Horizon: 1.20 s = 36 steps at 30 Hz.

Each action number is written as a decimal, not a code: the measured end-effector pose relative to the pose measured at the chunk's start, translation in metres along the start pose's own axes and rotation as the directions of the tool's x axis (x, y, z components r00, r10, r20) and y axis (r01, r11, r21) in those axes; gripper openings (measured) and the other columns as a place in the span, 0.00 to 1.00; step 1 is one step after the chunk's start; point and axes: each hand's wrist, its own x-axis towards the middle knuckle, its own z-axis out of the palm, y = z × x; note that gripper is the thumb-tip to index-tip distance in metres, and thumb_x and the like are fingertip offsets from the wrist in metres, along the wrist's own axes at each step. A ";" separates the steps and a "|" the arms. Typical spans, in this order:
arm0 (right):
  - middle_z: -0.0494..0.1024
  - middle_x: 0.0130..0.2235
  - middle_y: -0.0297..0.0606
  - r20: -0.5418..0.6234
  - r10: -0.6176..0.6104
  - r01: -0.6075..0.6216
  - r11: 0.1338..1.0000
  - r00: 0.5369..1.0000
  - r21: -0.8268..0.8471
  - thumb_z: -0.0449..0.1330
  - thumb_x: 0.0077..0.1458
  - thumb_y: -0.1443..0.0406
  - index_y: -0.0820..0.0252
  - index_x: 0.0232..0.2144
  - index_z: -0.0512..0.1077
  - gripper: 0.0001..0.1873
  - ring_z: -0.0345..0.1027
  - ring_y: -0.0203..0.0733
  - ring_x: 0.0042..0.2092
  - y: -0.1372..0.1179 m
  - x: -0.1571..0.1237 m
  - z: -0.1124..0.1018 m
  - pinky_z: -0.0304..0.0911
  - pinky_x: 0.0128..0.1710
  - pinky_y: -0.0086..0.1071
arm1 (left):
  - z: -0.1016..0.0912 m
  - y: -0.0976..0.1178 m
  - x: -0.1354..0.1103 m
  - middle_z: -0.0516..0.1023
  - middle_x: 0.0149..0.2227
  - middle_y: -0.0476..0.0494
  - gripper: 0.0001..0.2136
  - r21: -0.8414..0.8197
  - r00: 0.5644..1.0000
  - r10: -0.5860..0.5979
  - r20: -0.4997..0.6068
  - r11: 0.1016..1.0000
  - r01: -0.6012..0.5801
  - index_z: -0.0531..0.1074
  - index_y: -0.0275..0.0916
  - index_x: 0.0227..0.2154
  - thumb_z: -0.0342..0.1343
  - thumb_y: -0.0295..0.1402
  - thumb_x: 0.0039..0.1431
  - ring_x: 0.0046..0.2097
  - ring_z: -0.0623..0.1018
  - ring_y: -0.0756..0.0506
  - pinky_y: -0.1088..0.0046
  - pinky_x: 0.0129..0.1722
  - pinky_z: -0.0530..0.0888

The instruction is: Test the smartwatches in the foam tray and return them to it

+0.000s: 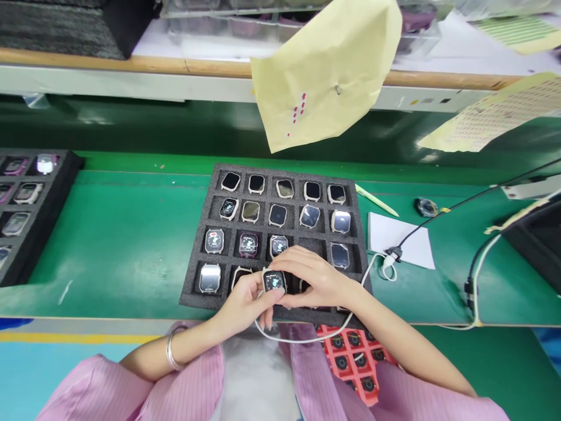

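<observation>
A square smartwatch body (274,281) with a lit screen is between my two hands, over the front of a black foam tray (187,292). My left hand (249,301) grips it from the left, its thumb at the lower edge of the screen. From the right, my right hand (318,273) closes on the watch with bent fingers above and the thumb below. A white cable (302,341) runs from under my left hand, loops below the tray and rises to the right. Whether it touches the watch is hidden. More watch bodies, such as one with a purple frame (248,244), lie in the tray's compartments.
Another foam tray (52,216) of watches stands at the left. On the right are white paper (401,240), a green pen (377,200), a cable joint (393,254) and a small coiled item (426,206). A red tray (350,359) sits below the table edge. Yellow paper (328,76) hangs from the shelf.
</observation>
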 end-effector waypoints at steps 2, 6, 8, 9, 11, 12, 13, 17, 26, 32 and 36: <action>0.76 0.43 0.46 0.011 0.006 -0.006 1.000 1.000 0.022 0.64 0.57 0.59 0.63 0.50 0.68 0.22 0.70 0.48 0.45 0.001 -0.002 -0.002 0.68 0.46 0.44 | 0.003 -0.002 -0.001 0.70 0.14 0.53 0.17 -0.013 1.000 0.002 -0.001 1.000 -0.002 0.65 0.35 0.31 0.58 0.46 0.57 0.14 0.67 0.53 0.81 0.15 0.64; 0.76 0.44 0.48 0.008 0.031 -0.031 0.999 0.999 0.011 0.65 0.57 0.59 0.65 0.51 0.67 0.23 0.70 0.49 0.47 -0.002 -0.005 -0.003 0.67 0.47 0.45 | 0.005 -0.005 -0.001 0.70 0.15 0.53 0.15 -0.020 1.000 0.004 0.011 1.000 -0.004 0.65 0.35 0.32 0.57 0.44 0.60 0.15 0.67 0.54 0.82 0.16 0.64; 0.76 0.45 0.49 0.010 0.039 -0.039 0.999 0.999 -0.013 0.64 0.58 0.58 0.65 0.51 0.67 0.24 0.69 0.49 0.48 -0.005 -0.006 -0.003 0.67 0.48 0.46 | 0.005 -0.006 0.000 0.70 0.15 0.53 0.14 -0.013 1.000 0.006 0.020 1.000 -0.005 0.65 0.35 0.32 0.57 0.43 0.60 0.15 0.67 0.54 0.82 0.16 0.64; 0.76 0.46 0.50 0.011 0.041 -0.040 0.999 0.999 -0.026 0.64 0.58 0.58 0.65 0.52 0.67 0.24 0.69 0.50 0.48 -0.007 -0.007 -0.003 0.67 0.48 0.46 | 0.004 -0.007 0.000 0.70 0.15 0.53 0.14 -0.010 1.000 0.006 0.024 1.000 -0.006 0.65 0.35 0.32 0.57 0.43 0.60 0.15 0.67 0.54 0.83 0.15 0.64; 0.76 0.46 0.51 0.009 0.039 -0.038 0.998 0.999 -0.050 0.64 0.58 0.57 0.66 0.52 0.67 0.25 0.69 0.50 0.48 -0.009 -0.008 -0.003 0.67 0.48 0.46 | 0.004 -0.007 0.000 0.70 0.15 0.54 0.14 -0.007 1.000 0.004 0.027 1.000 -0.004 0.64 0.36 0.30 0.57 0.43 0.60 0.15 0.67 0.54 0.83 0.15 0.64; 0.76 0.46 0.51 0.006 0.035 -0.034 0.997 0.999 -0.065 0.65 0.57 0.57 0.67 0.52 0.67 0.26 0.69 0.50 0.48 -0.010 -0.008 -0.003 0.67 0.48 0.47 | 0.004 -0.006 0.000 0.69 0.15 0.54 0.15 -0.004 1.000 0.002 0.028 1.000 -0.002 0.64 0.36 0.30 0.57 0.43 0.60 0.14 0.66 0.54 0.83 0.15 0.64; 0.76 0.46 0.52 0.002 0.031 -0.031 0.996 1.000 -0.079 0.65 0.57 0.57 0.68 0.52 0.66 0.27 0.69 0.51 0.48 -0.011 -0.008 -0.003 0.66 0.48 0.47 | 0.004 -0.006 0.000 0.69 0.15 0.54 0.15 0.001 1.000 -0.001 0.030 1.000 0.001 0.64 0.36 0.29 0.57 0.43 0.60 0.14 0.66 0.55 0.82 0.15 0.63; 0.76 0.45 0.52 -0.007 0.037 -0.037 0.993 0.999 -0.110 0.65 0.57 0.58 0.69 0.51 0.67 0.25 0.69 0.51 0.47 -0.014 -0.009 0.001 0.66 0.48 0.47 | 0.005 -0.004 0.000 0.69 0.14 0.54 0.16 0.049 0.999 -0.014 0.032 0.999 0.013 0.64 0.37 0.30 0.56 0.46 0.59 0.14 0.65 0.54 0.81 0.15 0.62; 0.76 0.45 0.44 -0.108 0.220 -0.231 0.966 0.970 -0.113 0.65 0.56 0.56 0.60 0.49 0.68 0.22 0.69 0.50 0.48 -0.013 -0.024 -0.028 0.63 0.50 0.48 | 0.008 -0.007 0.001 0.71 0.33 0.48 0.19 0.211 0.995 0.063 0.077 0.974 -0.078 0.66 0.36 0.43 0.59 0.44 0.57 0.25 0.66 0.53 0.79 0.23 0.62; 0.68 0.57 0.50 -0.115 0.388 -0.400 0.822 0.914 -0.406 0.63 0.58 0.59 0.60 0.51 0.69 0.20 0.61 0.57 0.58 0.003 -0.052 -0.048 0.49 0.59 0.61 | 0.008 -0.011 0.001 0.69 0.34 0.50 0.14 0.180 0.993 0.034 0.110 0.982 -0.054 0.63 0.38 0.43 0.58 0.37 0.59 0.24 0.63 0.56 0.80 0.22 0.61; 0.65 0.59 0.50 -0.115 0.406 -0.409 0.780 0.907 -0.474 0.59 0.61 0.61 0.60 0.50 0.70 0.16 0.58 0.58 0.60 -0.004 -0.066 -0.065 0.49 0.60 0.61 | 0.008 -0.009 0.001 0.69 0.35 0.51 0.12 0.193 0.993 0.031 0.117 0.980 -0.054 0.63 0.39 0.44 0.57 0.36 0.60 0.22 0.60 0.57 0.81 0.18 0.58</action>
